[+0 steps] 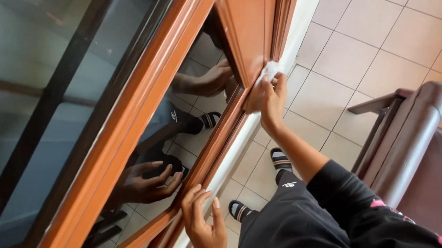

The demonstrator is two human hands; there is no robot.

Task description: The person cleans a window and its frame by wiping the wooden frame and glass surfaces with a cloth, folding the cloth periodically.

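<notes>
1. Glass pane (37,94) in the orange-brown wooden frame (137,105).
2. Left hand (204,227), grip spread, braces against the frame's lower rail.
3. Right hand (272,98) pinches a white cloth (271,69) against the frame's corner; I'd guess it could slip off the glossy wood.
4. Brown armchair (425,141) stands close behind.

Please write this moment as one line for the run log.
right hand: presses white cloth on wooden door frame | left hand: flat on lower frame rail | glass pane: reflects both hands
</notes>
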